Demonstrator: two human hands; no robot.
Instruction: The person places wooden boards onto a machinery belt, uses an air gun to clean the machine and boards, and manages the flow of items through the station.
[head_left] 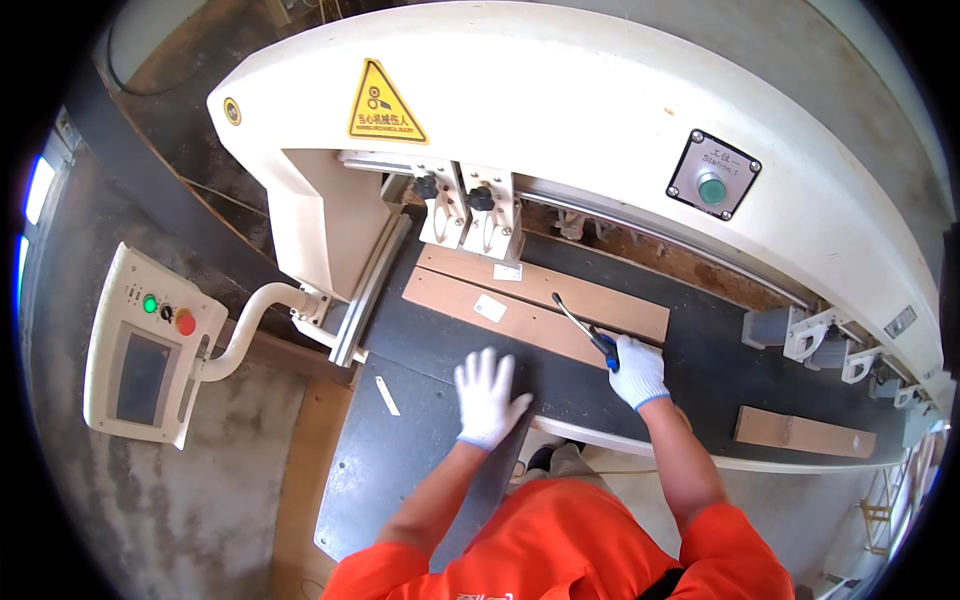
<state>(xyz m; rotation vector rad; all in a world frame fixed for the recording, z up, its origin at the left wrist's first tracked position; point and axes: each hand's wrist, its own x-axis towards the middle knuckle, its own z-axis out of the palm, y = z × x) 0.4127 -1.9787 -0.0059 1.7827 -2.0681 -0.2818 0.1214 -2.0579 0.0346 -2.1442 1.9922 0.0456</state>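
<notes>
My right hand (pixel 638 374), in a white knitted glove, is closed round the blue and black handle of an air blow gun (pixel 603 345). Its thin metal nozzle slants up to the left over two long, light-brown boards. The near board (pixel 455 301) and the far board (pixel 600 296) lie side by side, each with a white label. Small dark holes show along them. My left hand (pixel 486 398), gloved alike, rests with fingers spread on the black tabletop (pixel 400 345), just short of the near board and apart from it.
A white machine arch (pixel 560 80) spans the table's far side, with clamps (pixel 470 215) hanging close to the boards. A control panel (pixel 150 345) stands at left on a curved arm. Another short board (pixel 805 433) lies at right. A small white strip (pixel 387 396) lies left of my left hand.
</notes>
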